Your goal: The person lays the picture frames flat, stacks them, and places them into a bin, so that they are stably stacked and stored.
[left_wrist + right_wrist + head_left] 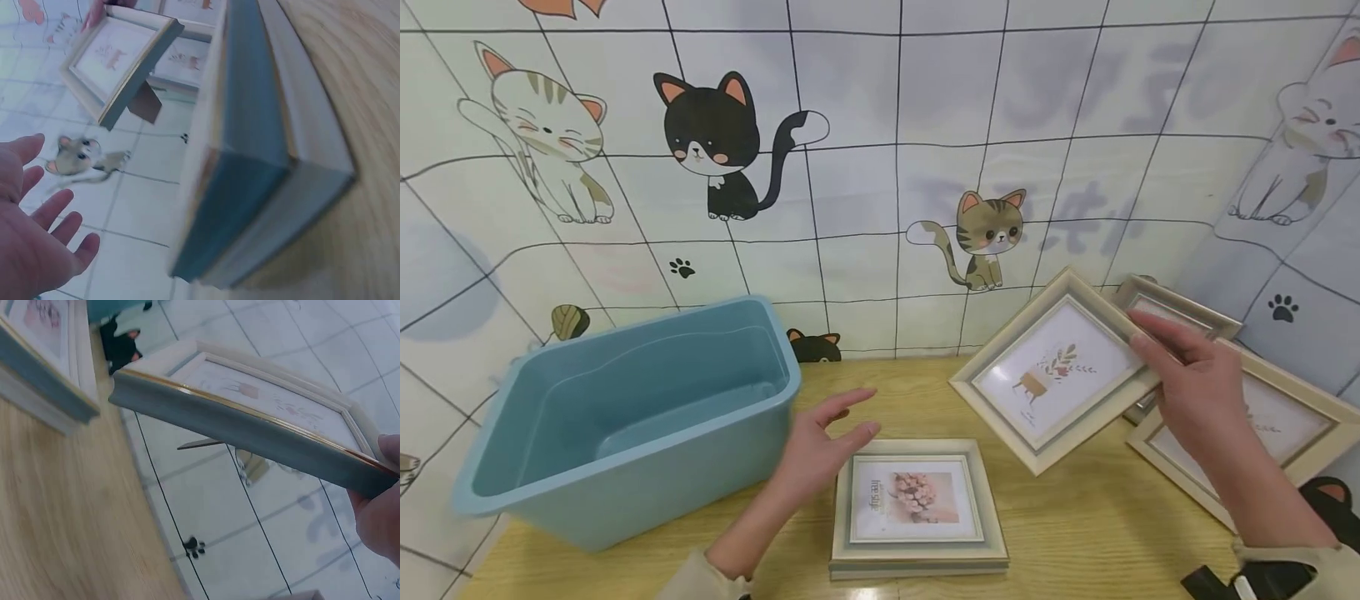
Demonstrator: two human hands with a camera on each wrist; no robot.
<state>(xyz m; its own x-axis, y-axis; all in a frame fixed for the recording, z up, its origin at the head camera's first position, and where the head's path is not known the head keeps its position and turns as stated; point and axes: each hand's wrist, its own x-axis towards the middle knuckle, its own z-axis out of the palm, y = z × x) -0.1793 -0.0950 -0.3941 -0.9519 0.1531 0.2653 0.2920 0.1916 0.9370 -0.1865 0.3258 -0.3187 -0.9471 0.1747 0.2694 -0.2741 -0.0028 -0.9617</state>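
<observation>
My right hand [1206, 392] grips a cream picture frame [1060, 367] by its right corner, thumb on the front. The frame is tilted and raised off the table, showing a drawing of a plant in an orange pot. In the right wrist view its blue-grey side edge [250, 434] faces the camera, with a thin stand poking out behind. My left hand [820, 454] hovers with spread fingers at the top left of a stack of two picture frames [917, 550]; the upper one shows pink flowers. In the left wrist view that hand [37, 231] holds nothing.
A blue plastic bin [647, 467] stands on the left of the wooden table [1075, 542]. More picture frames lean at the right, one light-edged [1300, 383] and one darker [1217, 317] behind. A cat-print tiled sheet [865, 167] covers the wall behind.
</observation>
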